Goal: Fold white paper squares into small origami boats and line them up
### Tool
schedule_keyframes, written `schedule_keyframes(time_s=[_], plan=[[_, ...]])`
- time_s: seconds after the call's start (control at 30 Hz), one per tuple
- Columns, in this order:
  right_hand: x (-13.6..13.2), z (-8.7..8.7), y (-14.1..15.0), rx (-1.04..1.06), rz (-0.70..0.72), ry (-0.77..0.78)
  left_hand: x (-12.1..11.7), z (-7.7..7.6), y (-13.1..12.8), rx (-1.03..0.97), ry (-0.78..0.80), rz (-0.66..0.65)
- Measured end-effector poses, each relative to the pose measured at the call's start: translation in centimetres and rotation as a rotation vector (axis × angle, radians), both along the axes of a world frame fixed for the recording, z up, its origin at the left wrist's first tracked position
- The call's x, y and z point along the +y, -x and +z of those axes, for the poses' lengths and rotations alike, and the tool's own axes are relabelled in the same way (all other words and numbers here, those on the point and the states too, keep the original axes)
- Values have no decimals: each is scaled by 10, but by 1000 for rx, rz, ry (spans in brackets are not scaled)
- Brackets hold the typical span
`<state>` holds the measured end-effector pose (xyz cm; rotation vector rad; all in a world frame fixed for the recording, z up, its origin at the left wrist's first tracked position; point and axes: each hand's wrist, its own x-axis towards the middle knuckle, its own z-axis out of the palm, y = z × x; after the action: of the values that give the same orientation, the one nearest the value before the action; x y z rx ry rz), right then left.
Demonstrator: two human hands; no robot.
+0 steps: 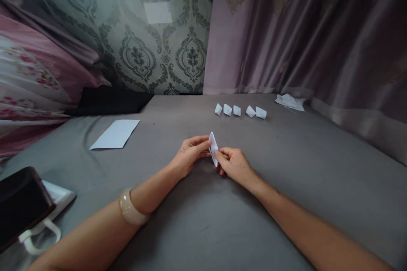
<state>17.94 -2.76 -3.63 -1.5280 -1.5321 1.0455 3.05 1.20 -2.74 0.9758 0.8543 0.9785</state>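
grey cloth surface (178, 237), damask wallpaper (140, 51) and a mauve curtain (305, 29) behind: a folded white paper piece (213, 148) stands slightly tilted, pinched between the pressed-together fingertips of the left hand (190, 156) and right hand (235, 166). five small folded paper pieces (240, 111) sit beyond; a flat paper sheet (116, 134) lies left.

Grey cloth (203, 228) carries five folded paper pieces (237, 111) and a paper sheet (116, 134).

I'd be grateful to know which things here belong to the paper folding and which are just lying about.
Belonging: left hand, right hand, folded white paper, five small folded paper pieces, flat white sheet.

Lying about: crumpled paper scraps, dark phone, white bag.
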Motion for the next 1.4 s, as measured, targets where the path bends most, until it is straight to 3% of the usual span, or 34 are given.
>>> schedule_keyframes(time_s=[0.27,0.47,0.6,0.77,0.93,1.17,1.4], plan=[[-1,7,2,-208,-107,-111,-6,-9,-6,208,-250,-34],[0,2,1,-252,-146,-183,-4,-7,-4,236,-113,-39],[2,1,0,-274,-126,-182,-4,-8,-3,262,-143,-59],[3,3,2,-252,-159,-257,-10,-11,-2,403,-292,28],[5,1,2,-163,-143,-361,-18,-3,-4,531,-410,129],[8,-3,0,-65,-127,-314,-17,-2,-3,563,-394,129],[7,1,1,-52,-131,-305,-14,-10,-6,338,-190,-21]])
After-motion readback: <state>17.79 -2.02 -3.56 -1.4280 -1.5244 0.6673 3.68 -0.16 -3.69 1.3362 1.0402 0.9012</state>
